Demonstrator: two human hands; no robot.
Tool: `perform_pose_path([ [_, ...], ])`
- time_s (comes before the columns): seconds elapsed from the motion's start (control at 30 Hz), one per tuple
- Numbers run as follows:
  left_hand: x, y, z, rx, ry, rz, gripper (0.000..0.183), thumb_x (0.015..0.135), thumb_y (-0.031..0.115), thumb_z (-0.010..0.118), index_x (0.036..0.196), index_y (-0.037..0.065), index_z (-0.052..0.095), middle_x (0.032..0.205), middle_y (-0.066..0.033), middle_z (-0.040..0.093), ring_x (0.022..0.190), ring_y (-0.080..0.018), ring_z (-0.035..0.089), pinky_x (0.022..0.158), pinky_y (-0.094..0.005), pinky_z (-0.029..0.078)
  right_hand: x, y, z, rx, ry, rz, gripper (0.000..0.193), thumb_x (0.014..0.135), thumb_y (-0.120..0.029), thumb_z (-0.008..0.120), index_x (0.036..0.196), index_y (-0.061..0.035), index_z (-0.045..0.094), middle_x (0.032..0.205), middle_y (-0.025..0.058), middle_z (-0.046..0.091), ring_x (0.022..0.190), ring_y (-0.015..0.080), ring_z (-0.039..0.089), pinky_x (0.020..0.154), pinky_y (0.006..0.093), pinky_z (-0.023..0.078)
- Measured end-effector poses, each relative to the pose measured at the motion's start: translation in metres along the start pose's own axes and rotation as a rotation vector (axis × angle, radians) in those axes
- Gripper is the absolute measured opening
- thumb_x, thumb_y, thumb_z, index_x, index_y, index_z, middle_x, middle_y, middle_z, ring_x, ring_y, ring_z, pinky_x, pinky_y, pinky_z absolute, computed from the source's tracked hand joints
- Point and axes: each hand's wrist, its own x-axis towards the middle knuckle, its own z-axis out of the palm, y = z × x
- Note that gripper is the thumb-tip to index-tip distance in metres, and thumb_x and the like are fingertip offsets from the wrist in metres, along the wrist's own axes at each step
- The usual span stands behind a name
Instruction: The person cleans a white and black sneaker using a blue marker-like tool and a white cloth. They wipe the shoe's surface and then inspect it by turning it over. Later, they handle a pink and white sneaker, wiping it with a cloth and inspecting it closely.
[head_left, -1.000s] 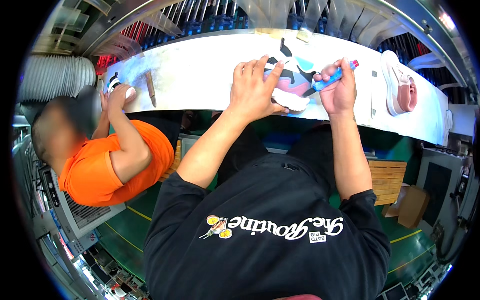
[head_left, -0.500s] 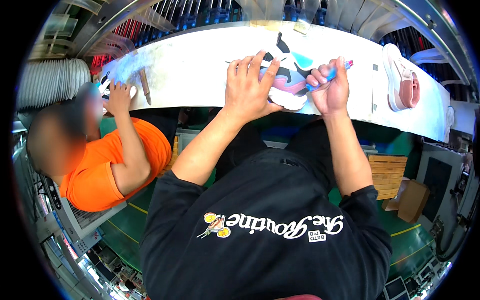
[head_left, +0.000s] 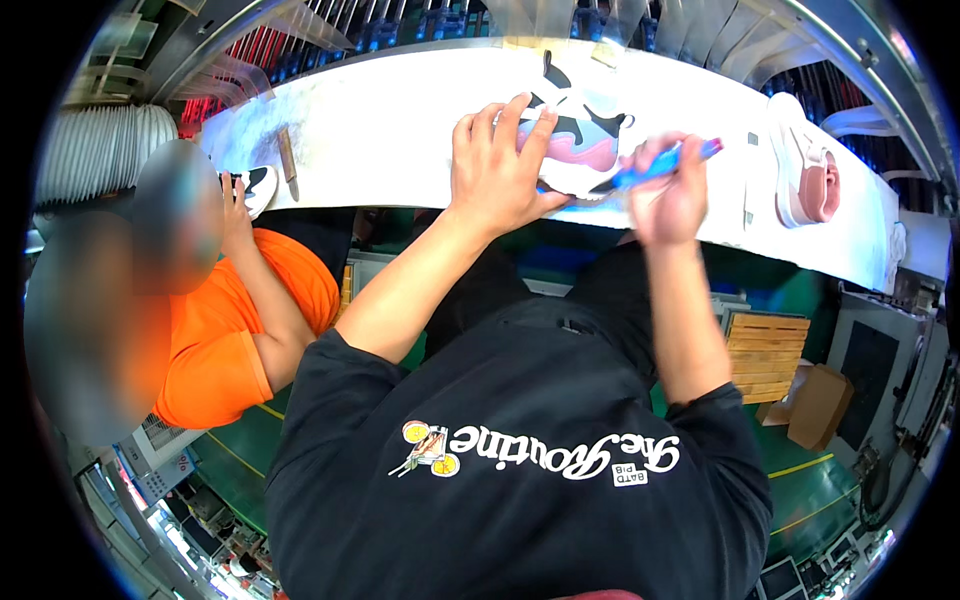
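Note:
A white, black and pink sneaker (head_left: pixel 585 152) stands at the near edge of the white workbench (head_left: pixel 400 135), its black pull loop toward the far side. My left hand (head_left: pixel 497 165) is closed round the sneaker's left side, thumb at the near end by the sole. My right hand (head_left: pixel 670 200), smeared by motion, grips a blue pen (head_left: pixel 648 173) with a red end. The pen's dark tip is at the sole on the sneaker's near right side; whether it touches cannot be made out.
A white and dusty-pink shoe (head_left: pixel 806 170) lies at the right. A brown-handled tool (head_left: pixel 288 162) rests at the left, by a co-worker in orange (head_left: pixel 245 330) whose hand holds a black-and-white shoe (head_left: pixel 262 190). Rollers (head_left: pixel 430 28) run behind the bench.
The sneaker has turned slightly in my left hand. My right hand has shifted, bringing the pen's dark tip to the lower sole. The co-worker has leaned toward the bench.

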Motion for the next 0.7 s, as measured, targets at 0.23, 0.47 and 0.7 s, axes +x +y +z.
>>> perform_pose_path([
  [0.23,-0.010,0.003,0.001,0.003,0.070,0.012,0.099,0.055,0.048,0.101,0.140,0.012,0.064,0.146,-0.0189,0.054,0.128,-0.0385,0.056,0.103,-0.0572,0.041,0.026,-0.005,0.017,0.065,-0.143,-0.019,0.030,0.115,-0.036,0.056,0.100,-0.0094,0.058,0.079,0.0038,0.058,0.072,0.0173,0.055,0.071,0.0382,0.050],
  [0.47,-0.011,0.006,-0.001,-0.003,0.074,0.002,0.099,0.054,0.047,0.101,0.138,0.012,0.065,0.146,-0.0192,0.055,0.128,-0.0386,0.057,0.103,-0.0568,0.042,0.025,-0.004,0.010,0.007,0.026,0.044,0.050,0.110,-0.061,0.051,0.096,-0.0134,0.053,0.072,0.0001,0.047,0.065,0.0135,0.046,0.063,0.0336,0.042],
  [0.7,-0.010,0.006,0.008,0.059,0.114,0.020,0.096,0.058,0.053,0.099,0.137,0.011,0.065,0.146,-0.0207,0.056,0.126,-0.0397,0.056,0.101,-0.0563,0.043,0.018,0.004,0.015,0.153,0.122,0.129,0.058,0.110,-0.069,0.041,0.090,-0.0155,0.055,0.069,-0.0019,0.045,0.062,0.0136,0.039,0.063,0.0329,0.038],
])
